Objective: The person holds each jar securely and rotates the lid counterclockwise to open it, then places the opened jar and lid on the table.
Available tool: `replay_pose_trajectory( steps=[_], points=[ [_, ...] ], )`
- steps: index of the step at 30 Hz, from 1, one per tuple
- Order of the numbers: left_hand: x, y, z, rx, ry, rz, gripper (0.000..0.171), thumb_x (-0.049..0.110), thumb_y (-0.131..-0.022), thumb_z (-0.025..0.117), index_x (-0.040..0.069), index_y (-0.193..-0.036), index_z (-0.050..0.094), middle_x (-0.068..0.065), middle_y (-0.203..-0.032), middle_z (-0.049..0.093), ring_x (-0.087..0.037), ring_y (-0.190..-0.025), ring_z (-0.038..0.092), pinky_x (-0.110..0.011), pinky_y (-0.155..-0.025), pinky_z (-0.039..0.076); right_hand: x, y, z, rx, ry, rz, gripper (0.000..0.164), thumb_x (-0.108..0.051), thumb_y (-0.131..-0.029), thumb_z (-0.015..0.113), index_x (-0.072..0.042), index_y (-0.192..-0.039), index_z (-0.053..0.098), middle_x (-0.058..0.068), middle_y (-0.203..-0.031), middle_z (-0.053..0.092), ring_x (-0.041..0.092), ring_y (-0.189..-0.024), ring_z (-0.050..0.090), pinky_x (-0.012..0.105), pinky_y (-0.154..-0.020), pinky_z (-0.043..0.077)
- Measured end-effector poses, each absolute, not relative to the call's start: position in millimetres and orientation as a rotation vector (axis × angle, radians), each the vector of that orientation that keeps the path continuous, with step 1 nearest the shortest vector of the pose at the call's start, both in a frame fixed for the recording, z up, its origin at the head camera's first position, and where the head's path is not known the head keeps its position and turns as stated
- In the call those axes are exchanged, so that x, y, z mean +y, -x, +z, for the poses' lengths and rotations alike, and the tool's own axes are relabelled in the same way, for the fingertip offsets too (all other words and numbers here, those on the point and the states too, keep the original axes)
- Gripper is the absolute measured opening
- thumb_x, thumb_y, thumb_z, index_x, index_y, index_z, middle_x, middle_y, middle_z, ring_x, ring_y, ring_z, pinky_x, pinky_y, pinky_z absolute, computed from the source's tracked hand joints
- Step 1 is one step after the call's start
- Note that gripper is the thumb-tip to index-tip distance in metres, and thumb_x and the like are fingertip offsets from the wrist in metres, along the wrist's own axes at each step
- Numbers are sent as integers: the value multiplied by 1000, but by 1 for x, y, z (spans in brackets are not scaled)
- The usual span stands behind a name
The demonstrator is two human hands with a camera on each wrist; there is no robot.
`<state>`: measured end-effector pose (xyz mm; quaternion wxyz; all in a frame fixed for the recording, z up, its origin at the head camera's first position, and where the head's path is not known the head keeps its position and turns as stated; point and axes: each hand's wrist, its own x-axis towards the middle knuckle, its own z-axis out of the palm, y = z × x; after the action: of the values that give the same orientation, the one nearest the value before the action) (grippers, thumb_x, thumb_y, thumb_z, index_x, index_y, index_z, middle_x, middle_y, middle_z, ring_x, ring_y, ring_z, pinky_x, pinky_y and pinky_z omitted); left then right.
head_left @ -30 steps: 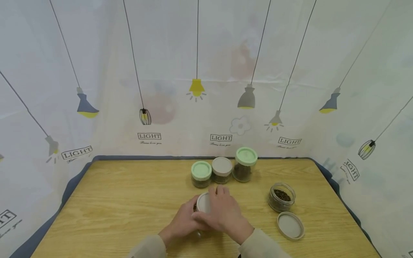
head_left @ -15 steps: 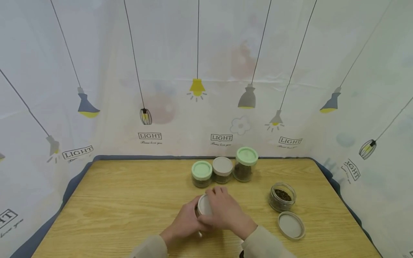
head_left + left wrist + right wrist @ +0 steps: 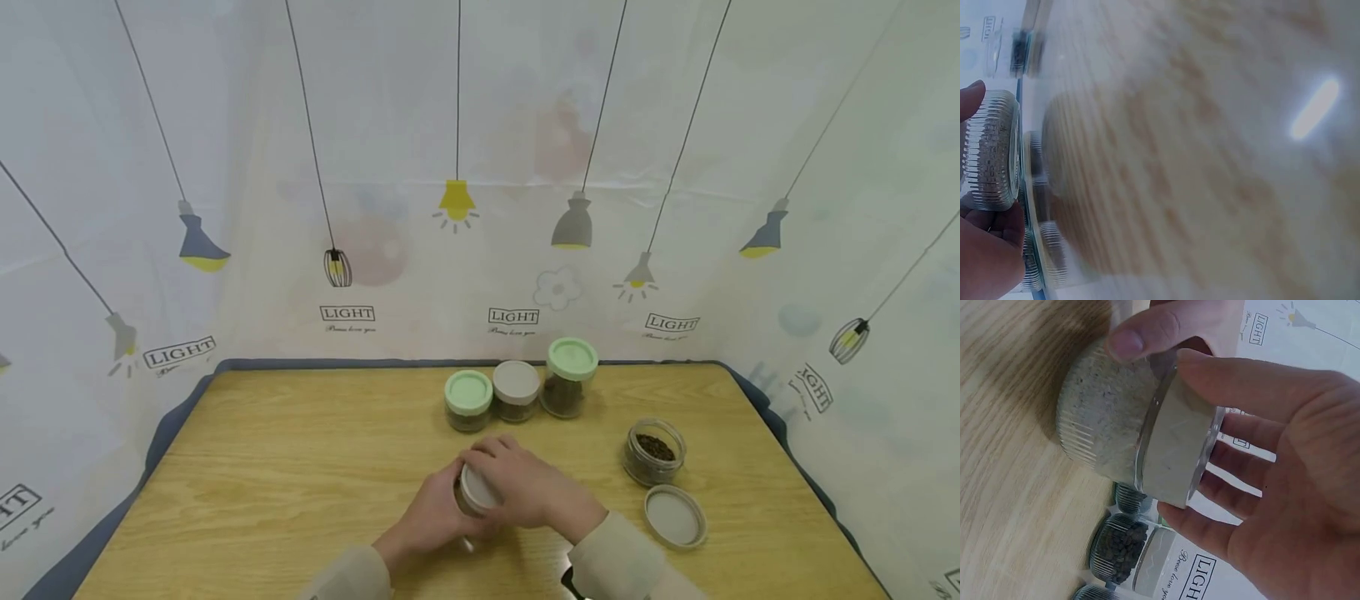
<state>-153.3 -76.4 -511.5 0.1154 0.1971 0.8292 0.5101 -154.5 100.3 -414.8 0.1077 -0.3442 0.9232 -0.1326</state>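
A ribbed glass jar (image 3: 1100,415) with pale, speckled contents is in my hands in front of me. My left hand (image 3: 433,510) grips its body from the left, and the left thumb (image 3: 1147,337) presses on the glass in the right wrist view. Over the top, my right hand (image 3: 528,487) holds the grey lid (image 3: 1175,440), thumb on one side and fingers spread round the other. The lid sits on the jar's mouth. In the left wrist view the jar's underside (image 3: 990,150) is tilted up off the table, with left-hand fingers below it.
Behind the hands stand a small green-lidded jar (image 3: 468,402), a grey-lidded jar (image 3: 516,392) and a taller green-lidded jar (image 3: 570,377). To the right, an uncovered jar (image 3: 654,452) holds dark grains, and a loose grey lid (image 3: 675,517) lies upturned on the wooden table (image 3: 262,483).
My right hand has turned round the lid: its fingers have swung to the left and its wrist to the right. The left hand keeps its grip on the jar.
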Motion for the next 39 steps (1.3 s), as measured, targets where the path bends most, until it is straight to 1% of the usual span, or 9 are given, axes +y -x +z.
replay_pose_trajectory(
  steps=[3, 6, 9, 13, 18, 26, 32, 35, 39],
  points=[
    [-77, 153, -512, 2444, -579, 1483, 96, 46, -73, 83, 8, -147, 36, -9, -138, 56, -20, -121, 57, -38, -101, 47, 100, 154, -413, 2702, 981, -416, 83, -37, -75, 84, -15, -145, 44, 9, -148, 42, 29, -133, 42, 50, -100, 47],
    [-78, 153, -511, 2440, -577, 1500, 89, 43, -75, 82, 9, -145, 39, -9, -136, 57, -22, -121, 58, -41, -100, 47, 99, 153, -413, 2776, 912, -413, 84, -51, -79, 76, -14, -146, 42, 14, -150, 41, 35, -133, 44, 55, -95, 48],
    [-79, 153, -511, 2413, -566, 1529, 87, 41, -75, 82, 12, -145, 40, -8, -135, 57, -22, -119, 58, -39, -96, 50, 94, 150, -415, 2897, 799, -376, 81, -63, -83, 63, -12, -144, 44, 16, -142, 48, 38, -124, 51, 55, -88, 51],
    [-79, 152, -512, 2397, -567, 1550, 89, 39, -71, 85, 14, -145, 41, -8, -134, 58, -25, -116, 59, -38, -90, 54, 87, 147, -418, 2969, 574, -354, 87, -74, -83, 53, -13, -143, 45, 19, -132, 53, 39, -113, 55, 54, -82, 52],
    [-79, 152, -513, 2399, -583, 1565, 86, 35, -74, 84, 12, -145, 42, -12, -136, 57, -28, -119, 58, -43, -94, 53, 79, 144, -419, 2966, 391, -334, 96, -82, -79, 49, -11, -143, 44, 24, -125, 53, 40, -109, 56, 53, -79, 53],
    [-76, 154, -511, 2425, -578, 1558, 85, 26, -71, 84, 7, -143, 44, -14, -135, 58, -27, -118, 60, -41, -97, 51, 76, 143, -420, 2942, 371, -299, 95, -77, -76, 59, -7, -140, 45, 24, -121, 54, 37, -106, 56, 49, -72, 55],
    [-74, 155, -512, 2438, -531, 1536, 86, 24, -68, 84, 6, -142, 44, -13, -134, 58, -27, -120, 58, -47, -102, 47, 81, 145, -421, 2925, 526, -307, 76, -57, -79, 72, -8, -133, 50, 18, -115, 56, 32, -102, 55, 43, -68, 55],
    [-74, 155, -514, 2436, -538, 1534, 86, 26, -68, 86, 5, -141, 44, -13, -133, 58, -27, -120, 58, -47, -102, 47, 86, 146, -419, 2890, 665, -323, 71, -46, -78, 77, -9, -133, 51, 16, -118, 56, 30, -105, 53, 41, -70, 55],
    [-74, 155, -515, 2427, -537, 1521, 91, 36, -70, 86, 8, -143, 41, -11, -136, 56, -25, -121, 57, -44, -101, 47, 92, 148, -414, 2843, 825, -321, 70, -36, -77, 78, -10, -135, 50, 13, -124, 54, 29, -111, 51, 42, -76, 54]
  ],
)
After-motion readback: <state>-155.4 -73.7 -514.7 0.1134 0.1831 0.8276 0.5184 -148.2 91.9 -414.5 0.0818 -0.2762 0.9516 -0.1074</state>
